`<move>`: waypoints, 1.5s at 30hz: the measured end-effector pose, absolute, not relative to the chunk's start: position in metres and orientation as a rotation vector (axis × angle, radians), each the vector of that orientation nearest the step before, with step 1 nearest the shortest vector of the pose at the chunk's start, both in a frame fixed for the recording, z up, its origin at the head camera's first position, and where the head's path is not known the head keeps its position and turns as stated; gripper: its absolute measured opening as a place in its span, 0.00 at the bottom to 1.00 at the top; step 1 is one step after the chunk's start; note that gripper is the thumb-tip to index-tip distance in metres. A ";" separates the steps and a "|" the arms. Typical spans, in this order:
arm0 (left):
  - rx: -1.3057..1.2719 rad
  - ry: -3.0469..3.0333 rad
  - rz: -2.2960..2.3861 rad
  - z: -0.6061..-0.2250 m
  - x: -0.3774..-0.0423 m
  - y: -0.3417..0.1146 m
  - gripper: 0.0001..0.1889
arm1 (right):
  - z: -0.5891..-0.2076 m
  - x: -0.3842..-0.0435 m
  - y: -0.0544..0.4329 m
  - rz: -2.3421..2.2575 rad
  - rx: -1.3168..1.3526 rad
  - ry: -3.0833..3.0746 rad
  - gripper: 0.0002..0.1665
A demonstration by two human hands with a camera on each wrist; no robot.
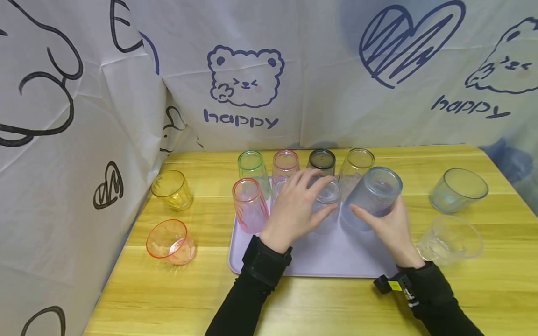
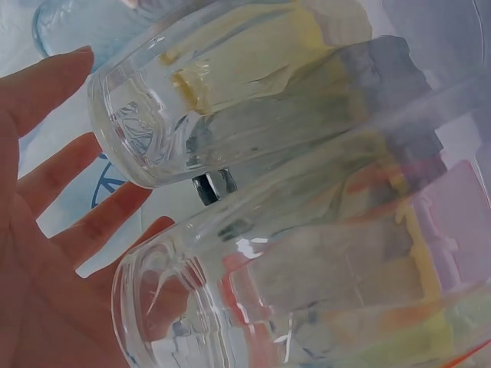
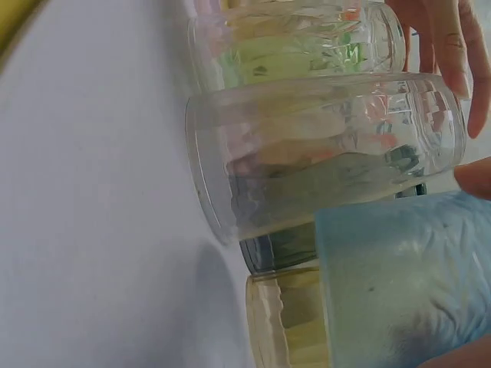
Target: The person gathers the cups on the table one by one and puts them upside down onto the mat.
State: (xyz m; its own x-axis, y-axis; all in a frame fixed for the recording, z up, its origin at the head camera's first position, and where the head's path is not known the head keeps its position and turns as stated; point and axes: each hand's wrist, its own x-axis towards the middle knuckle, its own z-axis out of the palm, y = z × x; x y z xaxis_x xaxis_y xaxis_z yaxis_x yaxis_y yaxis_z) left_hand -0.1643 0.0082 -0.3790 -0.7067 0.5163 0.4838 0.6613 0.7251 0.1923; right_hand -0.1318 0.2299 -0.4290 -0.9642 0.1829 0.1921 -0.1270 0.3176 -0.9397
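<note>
My right hand [image 1: 392, 228] grips a blue glass [image 1: 371, 200] between thumb and fingers. The glass is upside down, its rim held off the lilac tray [image 1: 336, 261]; in the right wrist view the blue glass [image 3: 406, 268] casts a shadow on the tray. My left hand [image 1: 296, 205] hovers over two upturned clear glasses, fingers spread and relaxed. One clear glass [image 1: 325, 214] stands beside the blue one; the other is mostly hidden behind that hand. In the left wrist view, the fingers [image 2: 69, 169] lie by the glass bases; whether they touch is unclear.
Upturned pink [image 1: 251, 210], green [image 1: 252, 163], red-rimmed [image 1: 286, 163], black [image 1: 322, 161] and amber [image 1: 357, 168] glasses stand on the tray. Yellow [image 1: 174, 191] and orange [image 1: 172, 242] glasses sit left on the wooden table; bluish [image 1: 456, 191] and clear [image 1: 451, 240] ones sit right.
</note>
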 end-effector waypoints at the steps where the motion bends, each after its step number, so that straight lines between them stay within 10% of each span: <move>1: -0.906 -2.534 -0.494 -0.379 -0.164 0.008 0.28 | -0.430 -0.132 0.230 1.699 -0.057 -2.335 0.50; 45: -0.873 -2.650 -0.312 -0.380 -0.163 0.010 0.28 | -0.434 -0.138 0.247 1.850 -0.057 -2.635 0.65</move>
State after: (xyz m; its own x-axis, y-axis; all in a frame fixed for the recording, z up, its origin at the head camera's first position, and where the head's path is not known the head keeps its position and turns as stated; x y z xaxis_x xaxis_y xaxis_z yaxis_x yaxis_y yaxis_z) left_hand -0.1626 0.0100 -0.3803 -0.7568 0.5343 0.3765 0.6072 0.7879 0.1023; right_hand -0.1375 0.2475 -0.4338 -0.9963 -0.0162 -0.0845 0.0740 0.3400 -0.9375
